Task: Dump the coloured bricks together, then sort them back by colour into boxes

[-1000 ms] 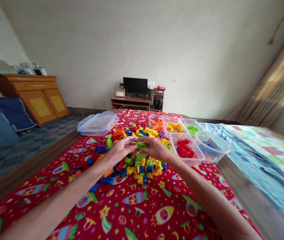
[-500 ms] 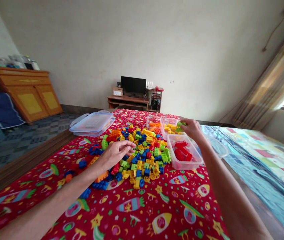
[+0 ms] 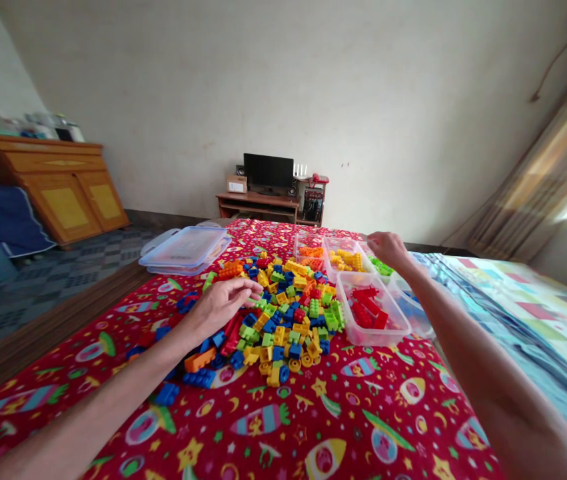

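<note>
Over the left part of a heap of toy building blocks (image 3: pixel 290 313), my left hand (image 3: pixel 220 307) is open, its fingers stretched loosely to the right and holding nothing I can see. My right hand (image 3: pixel 388 250) has its fingers curled down above the green blocks (image 3: pixel 380 267) in a clear box at the far right. Its fingertips are turned away, so anything in them is hidden. Nearer to me, red blocks (image 3: pixel 367 309) lie in a clear plastic box (image 3: pixel 378 337). Yellow blocks (image 3: pixel 346 260) and orange blocks (image 3: pixel 310 253) fill parts of two boxes further left.
Clear lids with blue rims (image 3: pixel 183 247) are stacked at the table's left edge. Another clear box (image 3: pixel 413 310) stands right of the red blocks, partly behind my right arm. The red patterned cloth (image 3: pixel 263 440) covers the table. A bed (image 3: pixel 528 293) adjoins on the right.
My right hand has moved right from above the yellow blocks to the green ones. The green block seen in it before is out of sight. My left hand has shifted slightly left.
</note>
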The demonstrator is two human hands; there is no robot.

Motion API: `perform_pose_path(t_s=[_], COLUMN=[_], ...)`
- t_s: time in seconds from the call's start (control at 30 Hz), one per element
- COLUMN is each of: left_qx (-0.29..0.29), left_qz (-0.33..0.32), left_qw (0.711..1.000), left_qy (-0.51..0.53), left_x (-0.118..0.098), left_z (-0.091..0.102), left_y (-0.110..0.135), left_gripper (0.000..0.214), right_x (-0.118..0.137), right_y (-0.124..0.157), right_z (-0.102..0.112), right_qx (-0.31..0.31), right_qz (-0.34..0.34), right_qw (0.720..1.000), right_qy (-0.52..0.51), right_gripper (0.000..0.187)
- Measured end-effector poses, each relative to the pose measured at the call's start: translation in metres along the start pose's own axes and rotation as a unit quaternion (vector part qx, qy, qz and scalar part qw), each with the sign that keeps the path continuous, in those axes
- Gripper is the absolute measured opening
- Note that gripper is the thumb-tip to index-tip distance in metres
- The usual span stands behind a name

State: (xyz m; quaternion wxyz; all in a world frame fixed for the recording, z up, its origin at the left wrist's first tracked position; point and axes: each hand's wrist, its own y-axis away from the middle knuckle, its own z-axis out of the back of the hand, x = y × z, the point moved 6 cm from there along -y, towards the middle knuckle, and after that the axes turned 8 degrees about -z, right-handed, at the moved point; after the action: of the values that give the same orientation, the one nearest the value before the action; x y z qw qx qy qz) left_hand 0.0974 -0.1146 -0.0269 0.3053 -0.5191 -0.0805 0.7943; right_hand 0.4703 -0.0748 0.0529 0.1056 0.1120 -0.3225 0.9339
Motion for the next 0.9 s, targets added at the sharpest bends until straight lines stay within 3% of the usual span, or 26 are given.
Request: perform_pose_path(t_s=[0.1, 0.2, 0.37, 0.47, 0.57, 0.73, 0.9], left_qx=[-0.024, -0.059, -0.060, -0.028, 0.013, 0.027, -0.004], left_qz=[-0.066, -0.117, -0.052, 0.023, 0.069, 0.108, 0.027], left_qw=[0.988, 0.954, 0.926, 0.924, 0.930, 0.937, 0.962], left_qy=[-0.138, -0.271, -0.370, -0.381, -0.360, -0.331, -0.271], left_x=[-0.014, -0.017, 0.033, 0.067, 0.077, 0.061, 0.033], left_z=[0.019, 0.044, 0.072, 0.067, 0.051, 0.032, 0.020], left_y=[-0.003, -0.005, -0.004, 0.002, 0.006, 0.006, 0.003], left_gripper=[0.034, 0.032, 0.045, 0.046, 0.051, 0.057, 0.052], right_x=[0.043, 0.087, 0.129, 0.142, 0.155, 0.168, 0.177], right_y=[0.032, 0.070, 0.121, 0.139, 0.149, 0.151, 0.153], right_z=[-0.003, 0.000, -0.021, -0.038, -0.046, -0.051, -0.049], right_qx=[0.071, 0.099, 0.155, 0.156, 0.159, 0.195, 0.189], right_qz=[0.061, 0.121, 0.165, 0.192, 0.229, 0.219, 0.222], right_qw=[0.994, 0.979, 0.961, 0.960, 0.954, 0.956, 0.956], right_qy=[-0.057, -0.127, -0.158, -0.129, -0.105, -0.027, -0.034], right_gripper=[0.027, 0.027, 0.026, 0.026, 0.029, 0.028, 0.021])
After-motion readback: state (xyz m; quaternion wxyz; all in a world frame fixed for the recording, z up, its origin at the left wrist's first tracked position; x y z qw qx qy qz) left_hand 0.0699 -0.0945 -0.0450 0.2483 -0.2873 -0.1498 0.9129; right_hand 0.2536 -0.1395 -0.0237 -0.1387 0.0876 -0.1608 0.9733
